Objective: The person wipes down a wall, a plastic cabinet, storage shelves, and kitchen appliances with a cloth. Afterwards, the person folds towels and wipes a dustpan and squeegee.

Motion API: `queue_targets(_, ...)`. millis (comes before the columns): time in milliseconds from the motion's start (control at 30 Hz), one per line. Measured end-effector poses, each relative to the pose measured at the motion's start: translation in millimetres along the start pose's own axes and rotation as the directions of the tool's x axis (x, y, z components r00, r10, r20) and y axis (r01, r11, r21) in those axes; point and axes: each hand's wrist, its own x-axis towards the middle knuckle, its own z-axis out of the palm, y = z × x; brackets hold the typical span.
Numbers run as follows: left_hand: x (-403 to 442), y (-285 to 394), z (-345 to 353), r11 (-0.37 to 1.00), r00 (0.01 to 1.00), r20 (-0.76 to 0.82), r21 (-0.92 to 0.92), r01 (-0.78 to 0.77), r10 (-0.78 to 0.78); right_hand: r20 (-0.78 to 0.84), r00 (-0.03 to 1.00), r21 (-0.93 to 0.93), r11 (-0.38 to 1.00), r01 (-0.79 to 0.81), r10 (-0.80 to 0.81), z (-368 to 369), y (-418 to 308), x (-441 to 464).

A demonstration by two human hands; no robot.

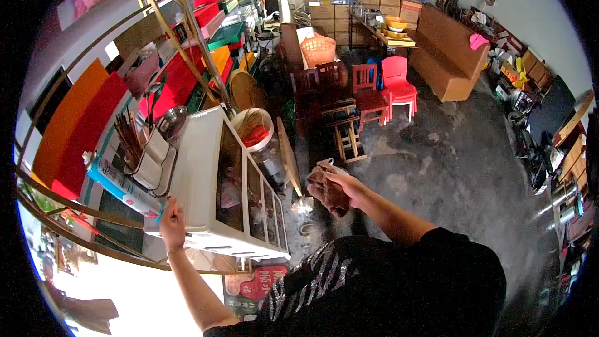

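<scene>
My right hand (350, 188) is closed around a bunched brown cloth (329, 192), held out over the floor beside the white drawer cabinet (203, 168). At the cabinet's near left corner, my left hand (173, 223) is against the base of a blue and white spray can (125, 186). Its fingers look bent, but their grip is partly hidden. Close to the can on the cabinet top are a white utensil holder (153, 163) with chopsticks (128, 140) and a metal bowl (173, 122).
A metal rack frame (187, 25) borders the cabinet on the left. Behind the cabinet stands a white bucket (254, 126). Ahead are a small wooden stool (349, 139), red plastic chairs (398, 84), an orange basket (318, 48) and a brown bench (452, 50). Clutter lines the right wall.
</scene>
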Motion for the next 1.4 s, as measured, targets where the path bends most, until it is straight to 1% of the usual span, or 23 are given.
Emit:
queue_targets(33,-7.4,-1.2,3.1,0.994,0.999,-0.038,-0.107,0.027,-0.032,0.019,0.999,-0.004,1.0,0.026,-0.026,-2.2,-5.6,-1.8)
queue_targets(200,-66.1,100.4,40.6,0.97,0.918,-0.313,0.102,-0.222,0.243,0.099,0.995,-0.044,0.998,0.036,-0.032,-41.9,-41.7,-11.0)
queue_targets(267,-90.7,163.8,99.0,0.954,0.951,-0.268,-0.21,-0.216,0.156,0.079,0.996,-0.064,0.996,0.058,-0.053,-59.7,-57.3,-18.5)
queue_targets(333,-93.8,205.4,159.6,0.93,0.952,0.009,-0.215,-0.297,0.306,0.104,0.992,-0.089,0.992,0.087,-0.077,-82.6,-78.8,-22.9)
queue_targets(400,-100.1,266.1,222.2,0.96,0.931,0.287,-0.231,-0.162,0.226,0.102,0.987,-0.241,0.959,0.146,-0.125,-115.6,-92.5,-16.2)
queue_targets(533,-104.2,299.0,347.6,0.817,0.804,0.52,-0.572,0.077,0.289,0.464,0.862,-0.261,0.898,0.355,-0.206,-152.1,-121.7,-29.2)
queue_targets(567,-106.3,295.7,381.0,0.665,0.773,0.576,-0.691,0.285,0.267,0.512,0.824,-0.393,0.788,0.475,-0.242,-163.7,-127.4,-33.9)
queue_targets(633,-114.3,289.4,422.3,0.546,0.661,0.749,-0.573,0.611,0.045,0.584,0.779,-0.57,0.567,0.594,-0.229,-182.1,-142.7,-46.6)
queue_targets(667,-113.1,303.7,436.3,0.565,0.696,0.712,-0.613,0.553,0.091,0.602,0.776,-0.63,0.484,0.607,-0.189,-188.8,-148.6,-53.0)
queue_targets(700,-109.0,326.9,444.7,0.624,0.747,0.647,-0.65,0.433,0.155,0.66,0.731,-0.391,0.749,0.534,-0.176,-200.6,-142.5,-44.1)
queue_targets(733,-104.6,345.7,452.1,0.668,0.779,0.594,-0.664,0.336,0.199,0.766,0.52,-0.462,0.238,0.854,-0.378,-218.7,-146.4,-32.3)
queue_targets(833,-85.0,387.7,465.5,0.832,0.684,0.696,-0.499,0.241,0.219,0.733,0.553,-0.512,0.213,0.832,-0.397,-254.1,-180.6,-37.0)
queue_targets(933,-70.9,376.4,507.9,0.621,0.604,0.783,-0.55,0.558,0.149,0.597,0.678,-0.621,0.288,0.729,-0.428,-292.2,-211.3,-46.1)
queue_targets(1033,-34.7,377.1,554.8,0.623,0.691,0.67,-0.669,0.405,0.27,0.355,0.875,-0.617,0.621,0.484,-0.33,-336.7,-229.0,-47.1)
queue_targets(1067,-23.5,376.6,565.9,0.869,0.697,0.631,-0.495,0.024,0.34,0.237,0.914,-0.489,0.772,0.405,-0.329,-361.0,-218.0,-35.5)
queue_targets(1100,-9.4,387.1,572.6,0.91,0.698,0.588,-0.202,-0.362,0.408,0.162,0.939,-0.473,0.811,0.345,-0.304,-372.5,-233.7,-39.6)
queue_targets(1133,6.4,381.2,594.6,0.539,0.568,0.585,0.248,-0.805,0.579,0.087,0.957,-0.45,0.846,0.285,-0.276,-384.2,-253.8,-45.5)
queue_targets(1167,20.7,381.2,614.9,-0.129,0.414,0.714,0.572,-0.81,0.564,0.006,0.955,-0.536,0.805,0.254,-0.297,-399.0,-270.2,-47.5)
queue_targets(1200,35.4,383.0,634.4,-0.726,0.243,0.814,0.58,-0.369,0.527,-0.059,0.928,-0.598,0.757,0.262,-0.368,-415.5,-284.7,-50.7)
queue_targets(1233,50.9,387.4,655.1,-0.925,0.26,0.908,0.255,0.282,0.329,-0.145,0.896,-0.602,0.756,0.257,-0.419,-430.8,-299.5,-53.8)
queue_targets(1267,67.5,394.0,676.1,-0.604,0.415,0.891,-0.232,0.762,0.182,-0.226,0.854,-0.606,0.754,0.253,-0.469,-444.7,-313.9,-57.0)
queue_targets(1367,117.3,411.0,745.0,0.038,0.535,0.777,-0.577,0.816,0.332,-0.481,0.711,-0.543,0.811,0.218,-0.513,-479.8,-351.1,-68.7)
queue_targets(1400,129.3,436.6,760.8,0.055,0.553,0.753,-0.608,0.792,0.356,-0.521,0.681,-0.516,0.825,0.23,-0.515,-490.5,-360.0,-70.5)
